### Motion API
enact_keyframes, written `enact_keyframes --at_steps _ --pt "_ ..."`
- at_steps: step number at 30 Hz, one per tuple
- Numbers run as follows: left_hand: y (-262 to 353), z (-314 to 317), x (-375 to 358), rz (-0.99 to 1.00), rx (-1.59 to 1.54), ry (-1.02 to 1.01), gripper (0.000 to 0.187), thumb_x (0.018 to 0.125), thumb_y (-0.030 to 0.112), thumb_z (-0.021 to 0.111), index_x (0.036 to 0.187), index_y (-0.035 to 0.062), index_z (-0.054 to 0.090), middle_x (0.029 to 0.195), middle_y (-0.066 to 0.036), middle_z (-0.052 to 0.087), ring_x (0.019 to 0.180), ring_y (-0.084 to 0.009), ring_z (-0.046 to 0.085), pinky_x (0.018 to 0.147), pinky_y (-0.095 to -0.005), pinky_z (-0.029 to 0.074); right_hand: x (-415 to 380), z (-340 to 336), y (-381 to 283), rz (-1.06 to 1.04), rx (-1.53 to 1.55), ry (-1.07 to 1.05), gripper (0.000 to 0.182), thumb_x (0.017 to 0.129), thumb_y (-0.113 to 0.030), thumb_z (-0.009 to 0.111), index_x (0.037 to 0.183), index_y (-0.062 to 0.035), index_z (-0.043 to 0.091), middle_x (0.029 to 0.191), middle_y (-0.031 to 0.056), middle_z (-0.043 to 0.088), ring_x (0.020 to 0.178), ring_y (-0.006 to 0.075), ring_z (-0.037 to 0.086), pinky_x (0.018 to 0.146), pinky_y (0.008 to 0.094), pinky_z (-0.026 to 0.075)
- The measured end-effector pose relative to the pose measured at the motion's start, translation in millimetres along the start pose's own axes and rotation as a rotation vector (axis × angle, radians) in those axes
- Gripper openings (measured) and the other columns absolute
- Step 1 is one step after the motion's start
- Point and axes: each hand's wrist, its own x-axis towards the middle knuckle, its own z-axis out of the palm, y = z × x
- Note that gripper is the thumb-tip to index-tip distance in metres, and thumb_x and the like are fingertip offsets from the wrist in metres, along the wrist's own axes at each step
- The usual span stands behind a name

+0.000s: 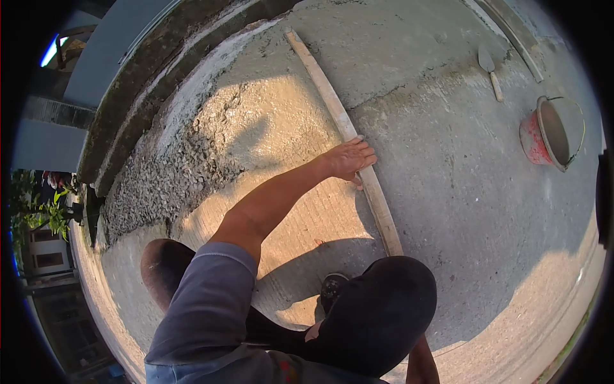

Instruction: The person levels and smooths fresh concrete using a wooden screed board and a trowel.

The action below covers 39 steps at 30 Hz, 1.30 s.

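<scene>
My left hand [350, 159] is closed around a long, straight wooden board [327, 96], near its middle. The fingers lie over the top, and the thumb side is towards my body. On the ground, the board runs from fresh grey concrete [281, 96] at the top down to my bent knee, which hides its near end. Of my right arm [422, 365], only a part shows at the bottom, below the knee; the hand itself is hidden. Left of the board, rough lumpy concrete [169, 173] borders a smoother wet patch.
A red-stained bucket [536, 137] lies tilted at the right, its mouth facing right. Above it rests a trowel [488, 67] with a wooden handle. Another long strip [515, 41] lies at upper right. A curved raised kerb [134, 89] edges the left side.
</scene>
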Motion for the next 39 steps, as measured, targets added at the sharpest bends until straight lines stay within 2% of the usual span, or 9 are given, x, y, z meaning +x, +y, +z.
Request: enact_keyframes --at_steps 6,11,15,21,26,30,33,36,39 --pt "-25 -8 -26 -0.079 0.061 -0.081 0.079 0.073 0.059 0.079 0.125 0.0051 0.054 0.12 -0.009 0.054 0.126 -0.0284 0.047 0.121 -0.0456 0.024 21 -12 -32 -0.061 0.022 -0.001 0.051 0.093 -0.049 0.06 0.099 0.0006 0.048 0.095 0.0224 0.056 0.088 0.0446 0.056 0.078 0.0535 0.046" --pt "3 2 -67 -0.081 0.08 -0.153 0.081 0.075 0.065 0.075 0.127 0.0067 0.054 0.117 -0.009 0.055 0.123 -0.0284 0.049 0.12 -0.0475 0.024 16 -8 -35 -0.065 0.017 -0.006 0.052 0.093 -0.049 0.061 0.1 0.001 0.048 0.096 0.0228 0.056 0.088 0.0451 0.055 0.079 0.0537 0.046" --pt "-57 15 -98 -0.106 0.161 0.033 0.078 0.073 0.062 0.079 0.121 0.0065 0.054 0.116 -0.01 0.054 0.124 -0.0295 0.049 0.122 -0.049 0.023 27 -6 -45 -0.082 0.025 0.003 0.053 0.092 -0.049 0.061 0.101 0.0014 0.048 0.097 0.0232 0.056 0.089 0.0454 0.055 0.079 0.0538 0.046" --pt "-94 4 -152 -0.327 0.174 -0.095 0.077 0.072 0.061 0.08 0.118 0.0071 0.051 0.111 -0.01 0.054 0.122 -0.0303 0.051 0.121 -0.052 0.025 35 -10 -57 -0.114 0.026 0.01 0.055 0.092 -0.05 0.062 0.101 0.002 0.048 0.098 0.0237 0.056 0.09 0.046 0.055 0.08 0.0541 0.046" --pt "-17 29 -154 -0.128 0.183 -0.126 0.074 0.076 0.067 0.071 0.117 0.0095 0.051 0.108 -0.007 0.053 0.113 -0.0262 0.052 0.112 -0.0522 0.031 29 -10 -63 -0.119 0.001 -0.009 0.056 0.091 -0.05 0.063 0.102 0.0024 0.048 0.099 0.0241 0.056 0.091 0.0464 0.055 0.081 0.0542 0.046" --pt "45 38 -129 0.023 0.083 -0.08 0.065 0.078 0.066 0.069 0.111 0.0137 0.051 0.106 -0.002 0.052 0.111 -0.023 0.051 0.111 -0.0496 0.029 17 -8 -60 -0.108 -0.032 -0.032 0.057 0.091 -0.05 0.063 0.103 0.0028 0.048 0.1 0.0244 0.056 0.092 0.0468 0.054 0.081 0.0544 0.046" --pt "49 56 -116 0.047 0.072 0.165 0.067 0.077 0.068 0.069 0.114 0.0138 0.054 0.106 -0.001 0.053 0.105 -0.0217 0.05 0.102 -0.0458 0.034 3 -7 -54 -0.078 -0.061 -0.032 0.057 0.091 -0.051 0.064 0.103 0.0031 0.048 0.101 0.0246 0.056 0.092 0.047 0.054 0.081 0.0545 0.046" --pt "27 30 -118 -0.013 0.062 -0.002 0.073 0.077 0.071 0.068 0.121 0.0138 0.06 0.106 -0.001 0.055 0.104 -0.0206 0.05 0.098 -0.0424 0.035 -24 -7 -43 -0.018 -0.094 -0.017 0.058 0.09 -0.051 0.064 0.104 0.0033 0.048 0.101 0.0249 0.056 0.093 0.0473 0.054 0.082 0.0546 0.046" --pt "20 36 -115 0.051 0.072 0.019 0.074 0.078 0.069 0.068 0.126 0.0131 0.061 0.11 -0.002 0.057 0.108 -0.0209 0.05 0.096 -0.0417 0.037 -49 -9 -32 0.059 -0.12 -0.004 0.059 0.09 -0.051 0.064 0.104 0.0036 0.048 0.102 0.0251 0.056 0.093 0.0476 0.054 0.082 0.0547 0.046"
